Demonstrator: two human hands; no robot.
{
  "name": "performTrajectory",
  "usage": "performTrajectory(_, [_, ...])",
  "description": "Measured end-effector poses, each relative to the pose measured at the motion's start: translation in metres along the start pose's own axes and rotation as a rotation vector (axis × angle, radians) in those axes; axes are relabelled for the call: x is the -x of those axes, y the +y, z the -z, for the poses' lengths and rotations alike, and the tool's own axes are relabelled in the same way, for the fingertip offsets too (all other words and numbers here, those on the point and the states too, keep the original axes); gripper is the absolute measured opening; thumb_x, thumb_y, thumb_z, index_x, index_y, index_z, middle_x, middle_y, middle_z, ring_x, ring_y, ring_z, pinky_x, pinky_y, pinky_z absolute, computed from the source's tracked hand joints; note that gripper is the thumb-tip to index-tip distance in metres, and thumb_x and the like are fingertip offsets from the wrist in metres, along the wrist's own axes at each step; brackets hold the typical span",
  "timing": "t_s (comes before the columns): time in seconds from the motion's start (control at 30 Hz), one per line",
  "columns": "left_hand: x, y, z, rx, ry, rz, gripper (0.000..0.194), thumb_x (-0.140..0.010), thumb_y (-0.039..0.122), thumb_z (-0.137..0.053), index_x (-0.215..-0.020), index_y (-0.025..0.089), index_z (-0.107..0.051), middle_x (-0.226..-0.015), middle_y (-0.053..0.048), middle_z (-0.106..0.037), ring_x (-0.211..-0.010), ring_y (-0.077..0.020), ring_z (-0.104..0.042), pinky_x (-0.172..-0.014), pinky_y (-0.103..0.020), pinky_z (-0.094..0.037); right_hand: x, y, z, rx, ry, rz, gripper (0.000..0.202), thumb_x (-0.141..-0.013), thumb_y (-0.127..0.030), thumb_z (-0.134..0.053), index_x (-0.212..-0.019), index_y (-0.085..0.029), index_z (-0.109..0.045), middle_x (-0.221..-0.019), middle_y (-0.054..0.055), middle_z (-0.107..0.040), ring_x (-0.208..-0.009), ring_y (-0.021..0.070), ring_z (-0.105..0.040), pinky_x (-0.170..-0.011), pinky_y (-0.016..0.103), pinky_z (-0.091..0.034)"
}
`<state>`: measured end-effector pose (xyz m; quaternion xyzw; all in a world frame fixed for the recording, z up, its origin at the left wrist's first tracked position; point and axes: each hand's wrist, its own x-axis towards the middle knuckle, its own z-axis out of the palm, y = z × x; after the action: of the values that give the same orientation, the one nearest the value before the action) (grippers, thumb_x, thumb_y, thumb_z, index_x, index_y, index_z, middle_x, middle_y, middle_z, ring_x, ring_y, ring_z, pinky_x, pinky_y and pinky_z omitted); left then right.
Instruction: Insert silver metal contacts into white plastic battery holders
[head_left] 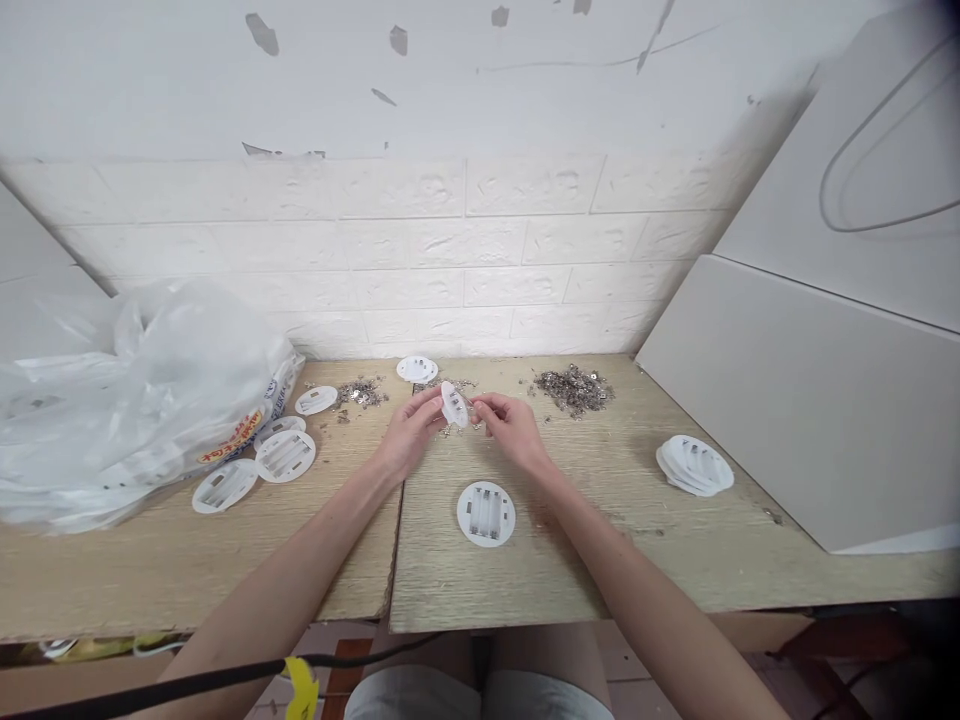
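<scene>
My left hand (411, 428) grips a white round battery holder (453, 404) by its edge, tilted up above the table. Close to the holder's right side, my right hand (511, 425) is closed in a pinch; whatever lies between its fingertips is too small to make out. Below both hands, another round battery holder (486, 514) lies flat with its slots facing up and metal contacts at the slot ends. A scatter of small metal pieces (448, 430) shows on the tabletop under and behind my hands.
A pile of small metal contacts (574, 390) lies back right, a smaller pile (361, 391) back left. Stacked holders (695, 466) sit at right beside a pale panel (825, 400). Several loose holders (286, 456) lie by a plastic bag (150, 400). One holder (417, 369) rests near the wall.
</scene>
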<state>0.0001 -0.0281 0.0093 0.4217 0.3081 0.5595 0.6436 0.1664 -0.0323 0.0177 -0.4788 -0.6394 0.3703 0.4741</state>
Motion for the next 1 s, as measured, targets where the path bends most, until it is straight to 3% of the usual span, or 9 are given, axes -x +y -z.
performTrajectory(0.13, [-0.001,0.002,0.001,0.026,0.058,0.006,0.026,-0.073,0.032,-0.068,-0.093,0.016,-0.069,-0.102,-0.008,-0.068,-0.095,-0.0181,-0.06,-0.078,-0.028,-0.047,-0.001,-0.001,0.007,0.14,0.011,0.025,0.026,-0.081,-0.033,-0.05,-0.079,-0.015,-0.07,-0.065,0.003,-0.066,-0.052,0.0118,-0.05,-0.051,0.024,-0.038])
performTrajectory(0.5, [0.0,0.001,0.0,-0.007,0.012,-0.007,0.028,-0.073,0.035,-0.07,-0.094,0.017,-0.07,-0.1,-0.006,-0.067,-0.091,-0.0161,-0.059,-0.08,-0.029,-0.046,-0.002,0.0,0.013,0.231,-0.049,0.053,0.027,-0.083,-0.033,-0.049,-0.078,-0.017,-0.071,-0.063,0.003,-0.067,-0.05,0.013,-0.052,-0.05,0.025,-0.035])
performTrajectory(1.0, [0.002,0.002,-0.001,-0.082,0.045,-0.02,0.036,-0.07,0.038,-0.071,-0.098,0.015,-0.07,-0.098,-0.009,-0.068,-0.088,-0.0176,-0.06,-0.081,-0.032,-0.045,-0.002,0.0,0.012,0.307,-0.042,0.071,0.026,-0.085,-0.028,-0.049,-0.075,-0.017,-0.07,-0.064,0.002,-0.067,-0.052,0.0132,-0.053,-0.054,0.025,-0.034])
